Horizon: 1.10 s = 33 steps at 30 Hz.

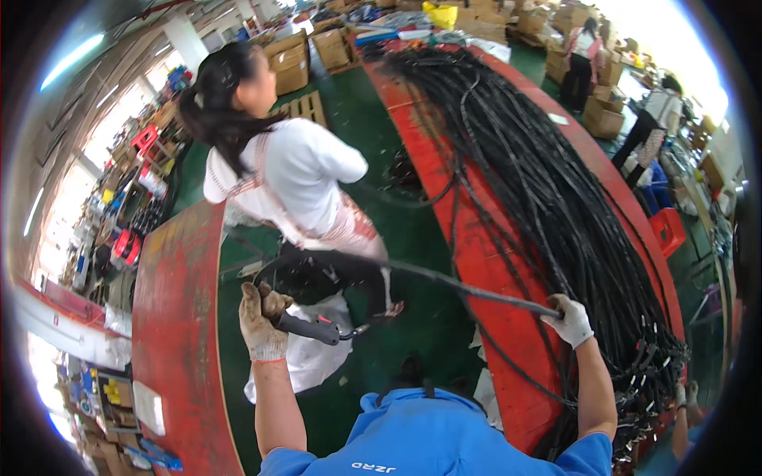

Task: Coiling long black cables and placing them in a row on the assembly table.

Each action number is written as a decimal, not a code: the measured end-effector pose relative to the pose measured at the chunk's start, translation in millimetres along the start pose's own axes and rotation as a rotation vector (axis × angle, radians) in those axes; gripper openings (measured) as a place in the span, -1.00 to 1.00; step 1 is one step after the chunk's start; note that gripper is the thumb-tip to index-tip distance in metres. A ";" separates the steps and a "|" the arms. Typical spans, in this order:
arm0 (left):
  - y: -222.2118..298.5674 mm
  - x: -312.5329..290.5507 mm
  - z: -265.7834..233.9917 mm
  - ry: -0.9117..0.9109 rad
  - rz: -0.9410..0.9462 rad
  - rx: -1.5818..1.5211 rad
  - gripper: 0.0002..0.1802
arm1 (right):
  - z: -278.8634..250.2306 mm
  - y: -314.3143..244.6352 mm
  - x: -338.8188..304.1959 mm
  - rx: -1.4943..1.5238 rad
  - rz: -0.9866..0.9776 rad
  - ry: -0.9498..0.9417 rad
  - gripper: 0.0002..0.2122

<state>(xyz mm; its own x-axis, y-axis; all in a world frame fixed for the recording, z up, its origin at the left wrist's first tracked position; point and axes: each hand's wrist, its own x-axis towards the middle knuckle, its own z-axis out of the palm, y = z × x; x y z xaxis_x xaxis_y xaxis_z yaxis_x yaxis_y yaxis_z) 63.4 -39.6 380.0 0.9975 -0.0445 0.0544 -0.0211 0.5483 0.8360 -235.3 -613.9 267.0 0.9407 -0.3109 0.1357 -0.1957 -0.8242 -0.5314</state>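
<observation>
My left hand [264, 313], in a soiled work glove, is closed around a black handle-shaped piece [311, 328] with a small red spot and a short curved dark end. My right hand [570, 321], in a paler glove, grips a thick black cable [476, 292] over the red table. From there the cable stretches left across the gap, toward my left hand; whether it joins the handle-shaped piece I cannot tell. Under and beyond my right hand lies a large bundle of black cables [540, 182], with pale-tipped ends [647, 353] gathered at the near right.
A person in a white top [298, 159] stands between the red table [496, 337] and a red board [178, 317] at left. White sheeting [317, 357] lies on the green floor. Two people stand far right, near cardboard boxes [603, 117]; another person's hands [684, 393] show at the right edge.
</observation>
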 end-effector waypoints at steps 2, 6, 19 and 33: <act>2.9 -7.4 -15.6 0.149 -0.003 0.124 -0.59 | -7.7 -55.6 33.2 0.045 -0.021 -0.091 -0.51; -21.8 -4.2 -21.6 -0.080 -0.093 0.220 -0.54 | -6.2 -89.6 77.5 0.066 -0.382 -0.030 -0.58; -96.9 1.0 -37.9 -0.314 -0.337 0.380 -0.58 | 24.4 -183.5 130.3 -0.561 -0.195 -0.842 -0.70; -209.5 71.1 144.0 -0.832 -0.596 0.512 -0.57 | 24.0 -201.5 226.5 0.254 -0.280 -1.091 -0.71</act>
<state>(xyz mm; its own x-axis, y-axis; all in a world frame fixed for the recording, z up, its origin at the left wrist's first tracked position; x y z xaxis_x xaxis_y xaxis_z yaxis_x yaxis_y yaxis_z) 129.1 -277.9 287.3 0.5082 -0.8271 -0.2402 0.2253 -0.1415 0.9640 23.8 -506.9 384.6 0.7054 0.5444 -0.4540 0.0021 -0.6421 -0.7666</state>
